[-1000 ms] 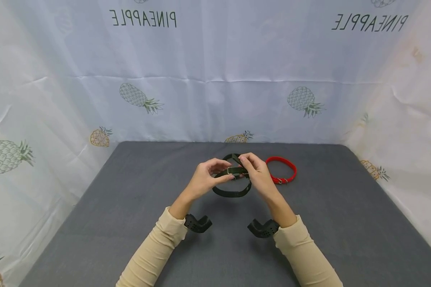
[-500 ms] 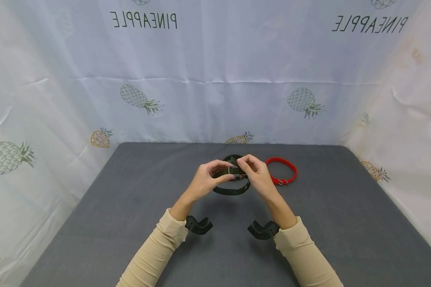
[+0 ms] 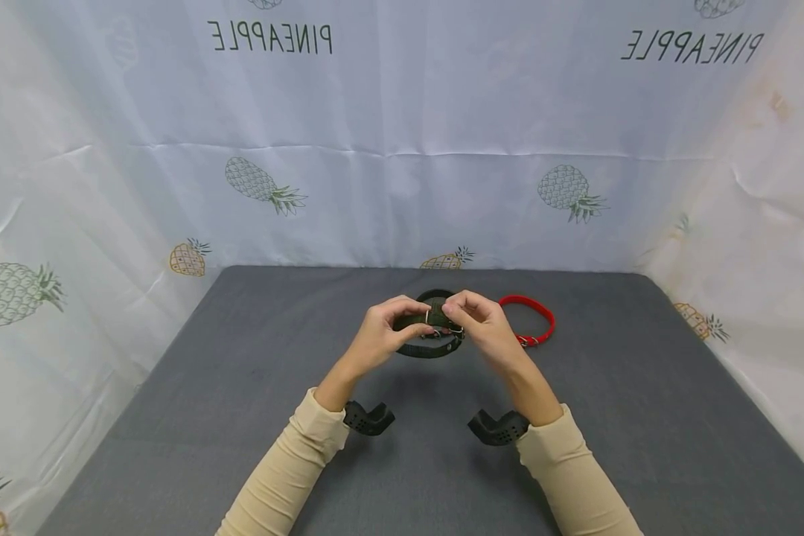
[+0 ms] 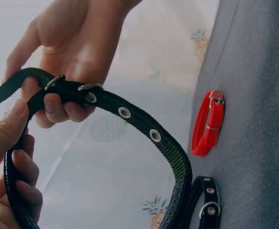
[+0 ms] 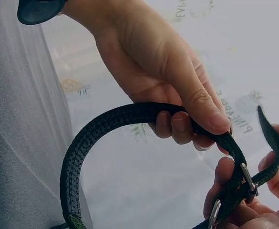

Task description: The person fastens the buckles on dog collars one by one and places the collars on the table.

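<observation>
Both hands hold a dark green collar point(image 3: 429, 351) with metal eyelets, raised above the table. My left hand point(image 3: 380, 333) grips the strap between thumb and fingers. The right hand point(image 3: 487, 333) pinches the collar at the buckle point(image 5: 248, 181); the strap's loose end point(image 4: 5, 90) sticks out past it. In the left wrist view, eyelets run along the strap and a metal ring point(image 4: 90, 87) sits by the right fingers. A second dark collar point(image 3: 435, 293) lies on the table behind the hands, partly hidden. To the right lies a red collar point(image 3: 534, 305) with its buckle fastened.
A grey cloth covers the table point(image 3: 241, 387). White curtains point(image 3: 402, 89) printed with pineapples stand behind it and at both sides. Black camera mounts point(image 3: 368, 419) are worn on both wrists.
The loose strap end, earlier standing up between the hands, has swung down by the left fingers. My right hand has shifted slightly right, and the held loop hangs a little higher.
</observation>
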A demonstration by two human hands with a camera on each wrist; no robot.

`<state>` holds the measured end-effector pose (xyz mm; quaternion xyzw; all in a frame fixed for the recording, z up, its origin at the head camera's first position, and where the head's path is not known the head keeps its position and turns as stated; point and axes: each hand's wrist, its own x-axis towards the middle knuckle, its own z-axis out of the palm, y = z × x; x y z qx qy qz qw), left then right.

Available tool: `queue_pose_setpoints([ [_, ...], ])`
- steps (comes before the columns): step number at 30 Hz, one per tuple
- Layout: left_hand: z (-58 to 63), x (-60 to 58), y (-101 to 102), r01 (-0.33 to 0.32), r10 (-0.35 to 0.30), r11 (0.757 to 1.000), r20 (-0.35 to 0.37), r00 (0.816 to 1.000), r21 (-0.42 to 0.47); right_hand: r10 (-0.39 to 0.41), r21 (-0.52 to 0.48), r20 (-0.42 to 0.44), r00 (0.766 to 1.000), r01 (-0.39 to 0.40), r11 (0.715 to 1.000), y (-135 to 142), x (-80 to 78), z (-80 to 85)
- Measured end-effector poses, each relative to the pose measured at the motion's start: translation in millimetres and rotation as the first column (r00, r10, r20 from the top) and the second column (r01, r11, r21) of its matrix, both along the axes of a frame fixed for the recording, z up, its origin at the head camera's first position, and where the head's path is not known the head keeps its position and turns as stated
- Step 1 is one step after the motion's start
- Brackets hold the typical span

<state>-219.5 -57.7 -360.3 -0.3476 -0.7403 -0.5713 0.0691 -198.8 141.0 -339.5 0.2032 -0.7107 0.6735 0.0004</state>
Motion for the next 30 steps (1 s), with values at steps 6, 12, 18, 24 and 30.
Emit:
queue_pose_setpoints([
  [6,0.2,0.5,-0.5,-0.012,0.012,1.000,-0.042,0.999,-0.013,0.041,-0.012,-0.030,0.999,-0.041,0.999,2.4,-0.7,-1.3],
  [12,2.1,0.7,-1.7,-0.026,0.023,0.999,-0.069,0.997,-0.030,0.057,0.005,-0.081,0.995,-0.056,0.998,2.7,-0.9,-1.8],
  [18,3.1,-0.1,-2.1,-0.025,0.022,0.999,-0.104,0.994,-0.027,0.051,0.018,-0.096,0.994,-0.050,0.999,1.9,-1.0,-1.1],
  [24,5.0,1.5,-2.7,-0.031,0.026,0.999,-0.117,0.993,-0.041,0.052,0.020,-0.097,0.994,-0.050,0.999,1.3,-0.5,-0.8],
  [30,5.5,2.0,-2.6,-0.031,0.024,0.998,-0.130,0.991,-0.056,0.052,-0.010,-0.060,0.997,-0.053,0.999,0.4,-1.2,-1.7],
])
